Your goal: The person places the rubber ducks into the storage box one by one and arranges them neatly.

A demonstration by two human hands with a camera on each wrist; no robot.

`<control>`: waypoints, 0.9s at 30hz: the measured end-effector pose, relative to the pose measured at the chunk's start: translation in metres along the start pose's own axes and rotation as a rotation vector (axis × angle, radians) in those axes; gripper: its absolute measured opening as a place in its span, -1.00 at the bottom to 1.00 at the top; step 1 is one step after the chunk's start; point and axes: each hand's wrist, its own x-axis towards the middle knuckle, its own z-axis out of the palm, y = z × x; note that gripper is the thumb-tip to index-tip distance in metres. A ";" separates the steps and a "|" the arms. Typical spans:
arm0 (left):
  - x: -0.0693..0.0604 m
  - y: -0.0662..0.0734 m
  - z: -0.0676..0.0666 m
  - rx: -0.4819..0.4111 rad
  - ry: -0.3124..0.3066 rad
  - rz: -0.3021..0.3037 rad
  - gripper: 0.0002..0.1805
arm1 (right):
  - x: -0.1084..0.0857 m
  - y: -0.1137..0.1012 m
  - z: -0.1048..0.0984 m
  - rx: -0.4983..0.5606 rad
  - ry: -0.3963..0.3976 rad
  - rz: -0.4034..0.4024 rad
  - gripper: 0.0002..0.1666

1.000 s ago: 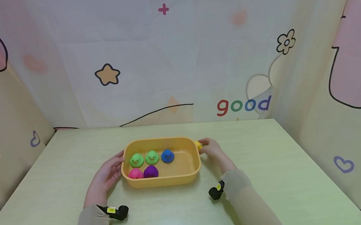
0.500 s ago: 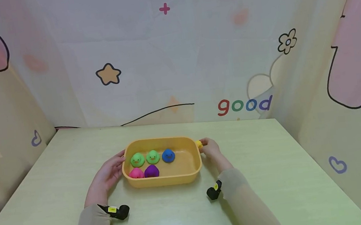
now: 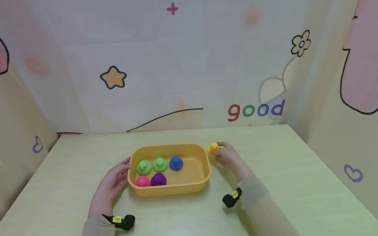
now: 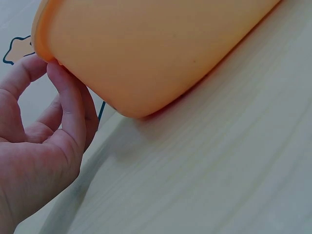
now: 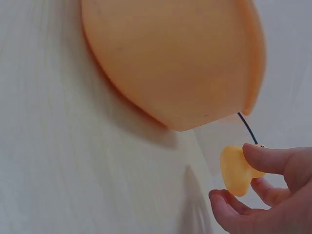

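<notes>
A yellow-orange plastic tub stands on the table. Inside it sit two green toy ducks, a blue one, also a duck, a pink toy and a purple toy, both partly hidden by the near wall. My left hand holds the tub's left end, its fingertips at the rim. A yellow toy duck is pinched between thumb and fingers of my right hand, just outside the tub's right end and apart from it in the right wrist view.
The pale wooden table extends around the tub on every side. Behind it rises a printed cloth backdrop, with cloth at both sides too. Black wrist cameras sit at both cuffs.
My right hand has moved right and slightly up with the yellow duck, which now shows more of itself beside the tub. My left hand and the tub stay nearly in place.
</notes>
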 end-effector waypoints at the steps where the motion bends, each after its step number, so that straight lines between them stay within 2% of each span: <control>1: 0.000 0.000 0.000 0.000 -0.001 0.001 -0.30 | 0.000 0.000 -0.001 0.035 -0.007 -0.006 -0.34; 8: 0.000 0.000 0.000 0.006 0.005 0.004 -0.30 | 0.001 -0.002 -0.007 0.159 -0.022 -0.001 -0.33; 14: -0.001 0.000 0.001 0.000 0.002 0.005 -0.30 | -0.002 -0.004 -0.008 0.172 -0.019 0.036 -0.32; 19: 0.000 0.000 0.000 0.002 -0.002 0.003 -0.29 | -0.006 -0.011 -0.006 0.158 -0.037 -0.010 -0.31; 27: -0.001 0.000 0.001 0.024 0.019 0.000 -0.29 | -0.030 -0.035 0.011 0.121 -0.102 -0.121 -0.34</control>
